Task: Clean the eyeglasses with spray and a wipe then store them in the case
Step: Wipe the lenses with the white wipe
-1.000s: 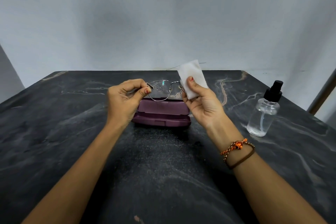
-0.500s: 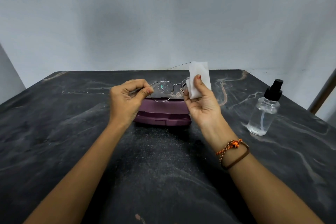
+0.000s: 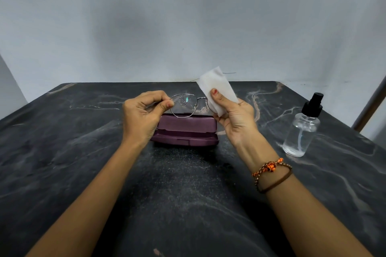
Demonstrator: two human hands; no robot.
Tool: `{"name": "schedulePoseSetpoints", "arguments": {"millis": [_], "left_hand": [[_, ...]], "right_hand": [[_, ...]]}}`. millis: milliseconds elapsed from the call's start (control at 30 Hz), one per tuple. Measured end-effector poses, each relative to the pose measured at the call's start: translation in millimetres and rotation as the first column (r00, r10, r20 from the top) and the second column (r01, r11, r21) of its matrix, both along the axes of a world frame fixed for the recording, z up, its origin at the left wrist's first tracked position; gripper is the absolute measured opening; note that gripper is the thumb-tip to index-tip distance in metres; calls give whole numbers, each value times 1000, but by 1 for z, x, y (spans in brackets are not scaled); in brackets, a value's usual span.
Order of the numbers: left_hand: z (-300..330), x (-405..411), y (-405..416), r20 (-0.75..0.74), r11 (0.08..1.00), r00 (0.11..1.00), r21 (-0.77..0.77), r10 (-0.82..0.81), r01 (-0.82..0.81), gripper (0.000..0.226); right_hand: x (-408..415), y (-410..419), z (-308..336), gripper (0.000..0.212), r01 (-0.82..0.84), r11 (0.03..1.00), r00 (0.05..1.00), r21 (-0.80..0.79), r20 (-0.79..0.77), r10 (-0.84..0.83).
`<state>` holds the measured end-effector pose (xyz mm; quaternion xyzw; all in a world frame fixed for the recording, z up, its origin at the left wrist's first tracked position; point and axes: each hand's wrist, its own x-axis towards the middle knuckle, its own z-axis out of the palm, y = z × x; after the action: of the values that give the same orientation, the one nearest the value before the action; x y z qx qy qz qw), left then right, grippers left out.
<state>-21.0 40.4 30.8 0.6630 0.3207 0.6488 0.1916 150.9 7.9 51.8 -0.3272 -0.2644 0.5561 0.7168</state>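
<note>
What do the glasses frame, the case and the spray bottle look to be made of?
Glasses frame: thin metal wire, shiny. Case: maroon, matte, probably moulded plastic, with a seam between lid and base. Spray bottle: clear body, glass or plastic, black plastic-looking pump.

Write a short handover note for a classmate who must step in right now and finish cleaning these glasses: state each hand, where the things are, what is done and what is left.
Left hand: pinches the eyeglasses at their left edge, held up over the case.
Right hand: holds the white wipe round the right lens.
Case: purple, on the dark table, behind the hands; whether it is latched cannot be told.
Spray bottle: upright on the table, right of the hands, untouched.
Done: droplets show on the left lens, so spraying looks finished.
Left: wipe both lenses dry, put down the wipe, open the case, store the glasses.
</note>
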Motion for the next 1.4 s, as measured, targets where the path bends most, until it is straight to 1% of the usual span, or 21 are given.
{"name": "schedulePoseSetpoints", "arguments": {"millis": [100, 200, 233, 300, 367, 467, 600, 700, 733, 800, 867, 933, 1000, 1067, 1133, 1200, 1300, 1400], "left_hand": [[-1, 0, 0, -1, 1000, 1000, -5, 2, -2, 19], [-2, 1, -1, 13, 1000, 1000, -13, 4, -4, 19], [-1, 2, -1, 18, 1000, 1000, -13, 3, -3, 20], [0, 3, -3, 27, 1000, 1000, -12, -2, 2, 22], [1, 3, -4, 30, 1000, 1000, -15, -2, 3, 22], [2, 2, -4, 51, 1000, 999, -16, 0, 1, 20], [1, 3, -6, 29, 1000, 1000, -15, -1, 1, 21], [0, 6, -7, -13, 1000, 1000, -5, -10, 9, 23], [0, 7, -7, -8, 1000, 1000, -5, -6, 6, 23], [1, 6, -7, 29, 1000, 1000, -10, 2, -2, 23], [2, 5, -7, 73, 1000, 997, -20, 2, -1, 25], [3, 3, -6, 103, 1000, 995, -22, 5, -3, 25], [4, 3, -5, 98, 1000, 995, -10, 10, -9, 26], [4, 2, -4, 89, 1000, 996, -4, 4, -3, 25], [3, 1, -3, 95, 1000, 996, -1, -3, 3, 24], [3, 1, -1, 111, 1000, 994, 15, -4, 2, 26], [7, 4, 1, 156, 999, 988, 47, 10, -17, 28], [10, 12, 3, 199, 998, 980, 66, 10, -23, 29]], "right_hand": [[-1, 1, -1, 16, 1, 999, 999, -41, -38, -3], [-1, 4, -2, 21, -43, 999, 986, -20, -162, 39], [-1, 4, -2, 24, -61, 998, 982, 2, -178, 60], [-2, 5, -2, 29, -81, 996, 986, 38, -142, 86], [-3, 6, -2, 25, -70, 997, 988, 42, -132, 75], [-3, 7, -1, 6, -26, 1000, 984, 14, -178, 28], [0, 7, -1, 9, 5, 1000, 980, -12, -199, -7], [2, 5, -2, 12, -7, 1000, 993, 3, -122, 7], [1, 5, -2, 15, -23, 1000, 993, 20, -118, 25], [0, 6, -2, 21, -54, 997, 990, 63, -127, 62], [1, 6, 0, 22, -75, 993, 991, 93, -100, 85], [6, 6, 2, 18, -77, 993, 997, 94, -20, 80], [12, 4, 4, 12, -56, 996, 993, 73, 109, 48], [17, 1, 5, 9, -28, 998, 968, 64, 250, 11], [20, -1, 6, 8, -16, 997, 947, 75, 322, -9], [22, 0, 7, 6, -35, 998, 957, 55, 288, 18], [24, 3, 8, 4, -75, 997, 990, 19, 118, 73], [25, 5, 10, 8, -101, 993, 994, 69, -44, 104]]}}
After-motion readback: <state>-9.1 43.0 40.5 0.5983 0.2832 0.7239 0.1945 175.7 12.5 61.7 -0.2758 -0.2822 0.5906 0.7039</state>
